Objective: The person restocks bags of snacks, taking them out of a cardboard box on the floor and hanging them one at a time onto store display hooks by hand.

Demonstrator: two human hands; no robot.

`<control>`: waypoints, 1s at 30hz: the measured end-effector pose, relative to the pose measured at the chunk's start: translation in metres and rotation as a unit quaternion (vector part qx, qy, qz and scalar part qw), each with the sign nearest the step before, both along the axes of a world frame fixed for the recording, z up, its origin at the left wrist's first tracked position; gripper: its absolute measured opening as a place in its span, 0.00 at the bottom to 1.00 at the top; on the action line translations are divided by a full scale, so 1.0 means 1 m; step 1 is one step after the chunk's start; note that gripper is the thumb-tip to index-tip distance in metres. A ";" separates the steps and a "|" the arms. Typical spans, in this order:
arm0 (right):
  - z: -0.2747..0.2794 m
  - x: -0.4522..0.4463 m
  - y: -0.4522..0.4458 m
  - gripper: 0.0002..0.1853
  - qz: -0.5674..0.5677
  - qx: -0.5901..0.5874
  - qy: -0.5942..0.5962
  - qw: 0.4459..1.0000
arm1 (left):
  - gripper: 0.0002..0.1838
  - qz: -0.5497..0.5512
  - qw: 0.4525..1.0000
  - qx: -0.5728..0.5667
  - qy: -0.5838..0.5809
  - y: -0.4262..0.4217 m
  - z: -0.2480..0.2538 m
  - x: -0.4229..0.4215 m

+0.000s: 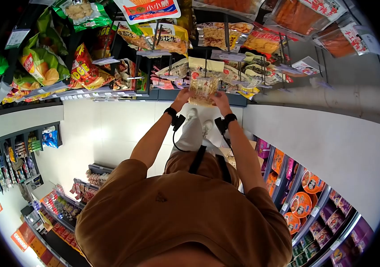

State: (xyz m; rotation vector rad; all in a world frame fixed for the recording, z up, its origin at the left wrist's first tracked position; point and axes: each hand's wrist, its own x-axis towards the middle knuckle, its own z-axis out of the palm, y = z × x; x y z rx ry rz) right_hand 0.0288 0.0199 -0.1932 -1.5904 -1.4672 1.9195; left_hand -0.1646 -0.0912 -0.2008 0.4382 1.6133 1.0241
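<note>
A clear snack bag [204, 90] with a pale cream top hangs at the lower front of the snack rack. My left hand [182, 99] grips its left edge, and my right hand [220, 100] has its fingers closed on the opposite edge. Tan pieces show through the bag's clear front. Just left of it hang other cream-coloured packets [175, 69], and more small bags [254, 71] are on the hooks to the right. Both wrists wear black straps with cables.
Yellow peanut bags [170, 38] hang above on metal hooks that jut outward. Chip bags [45, 64] fill the shelf at left. Packaged red snacks [297, 18] hang at upper right. Orange bowl tubs [301, 204] line shelves at lower right. Pale floor tiles [123, 120] lie below.
</note>
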 end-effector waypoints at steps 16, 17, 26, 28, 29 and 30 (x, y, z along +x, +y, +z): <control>0.012 0.018 -0.033 0.36 0.003 -0.110 0.167 0.980 | 0.28 -0.038 0.997 -0.010 -0.071 -0.024 -0.010 0.018; 0.010 0.024 -0.038 0.36 0.000 -0.109 0.169 0.980 | 0.29 -0.055 0.994 -0.018 -0.088 -0.027 -0.006 0.021; 0.002 0.055 -0.072 0.27 -0.052 -0.151 0.131 0.978 | 0.33 -0.087 0.990 0.027 -0.105 -0.009 -0.009 0.007; 0.012 0.048 -0.076 0.25 -0.073 -0.142 0.189 0.969 | 0.28 -0.118 0.991 -0.001 -0.058 0.006 0.000 -0.005; 0.016 0.044 -0.080 0.25 -0.067 -0.146 0.190 0.969 | 0.28 -0.120 0.991 -0.001 -0.060 0.006 0.006 -0.008; 0.016 0.041 -0.084 0.25 -0.070 -0.146 0.189 0.969 | 0.25 -0.151 0.987 -0.009 -0.060 0.006 0.011 -0.010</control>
